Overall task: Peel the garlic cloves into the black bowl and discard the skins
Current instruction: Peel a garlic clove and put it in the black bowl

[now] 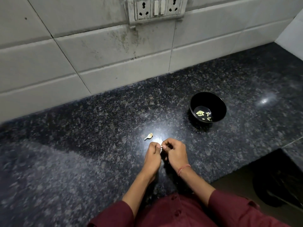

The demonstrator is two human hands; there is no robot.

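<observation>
Garlic clove (161, 146), where is it?

Pinched between the fingertips of both hands, low over the counter (82, 145), close to the body. It's mostly hidden, only a white bit shows.

Grip state?

Left hand (153, 155) clamps it with thumb and curled fingers, probably to steady it. Right hand (176, 154) pinches the same clove from the other side and looks to be picking at the skin. Cannot tell how much skin is off.

Bowl?

Black bowl (196, 99) sits beyond the grip, off to the right, apart from the hands. Likely parked there so the right hand can drop a clean clove in without crossing over. Several peeled cloves (200, 113) lie on its bottom.

More to do?

1 spare clove (149, 136) lies on the counter just beyond the grip, slightly left, skin seemingly on. Probably next up.

Skins?

No loose pile visible. A dark bin-like shape (277, 185) sits below the counter edge, right of the grip. It may be for skins, but it's too dark to tell.

Stage?

Mid-peel, I'd say: several done, 1 in hand, 1 waiting.
</observation>
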